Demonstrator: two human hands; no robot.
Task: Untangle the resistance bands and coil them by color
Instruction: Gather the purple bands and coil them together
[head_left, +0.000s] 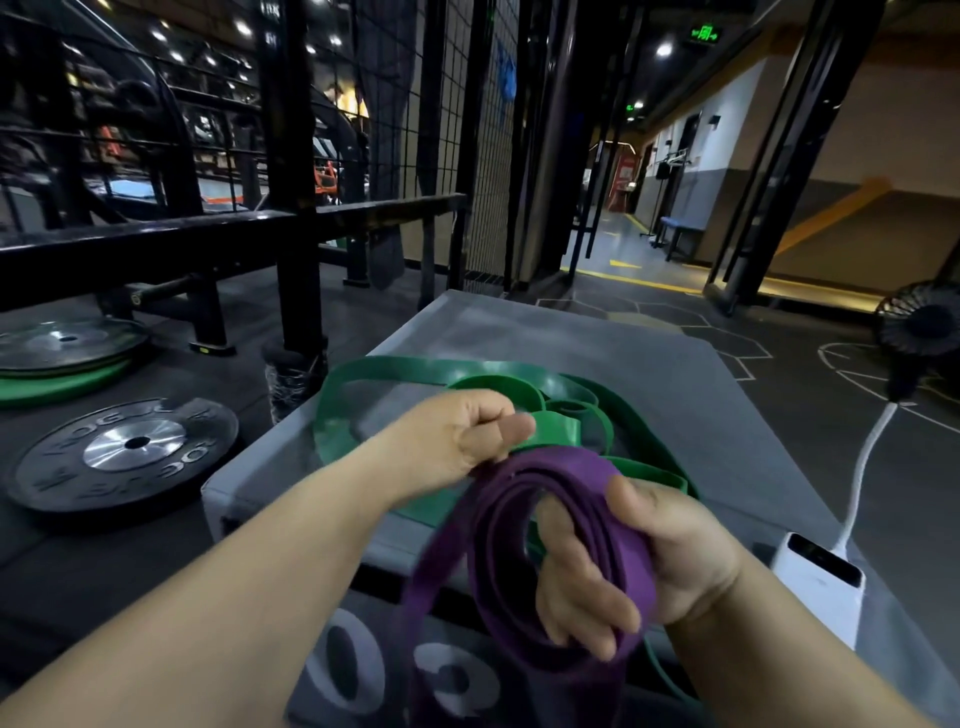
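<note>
A purple resistance band (524, 493) is wound in several loops around my right hand (649, 556), whose fingers pass through the coil and whose thumb presses on its outer side. A loose purple tail hangs down toward the bottom of the view. My left hand (457, 441) pinches the band at the top of the coil. Behind both hands a green resistance band (374, 379) lies in loose overlapping loops on the grey plyo box (519, 332).
Black weight plates (124, 457) and a green-rimmed plate (62, 364) lie on the floor at the left, by a black rack. A white power bank (821, 582) with a cable sits on the box's right edge. A black fan (919, 322) stands at the right.
</note>
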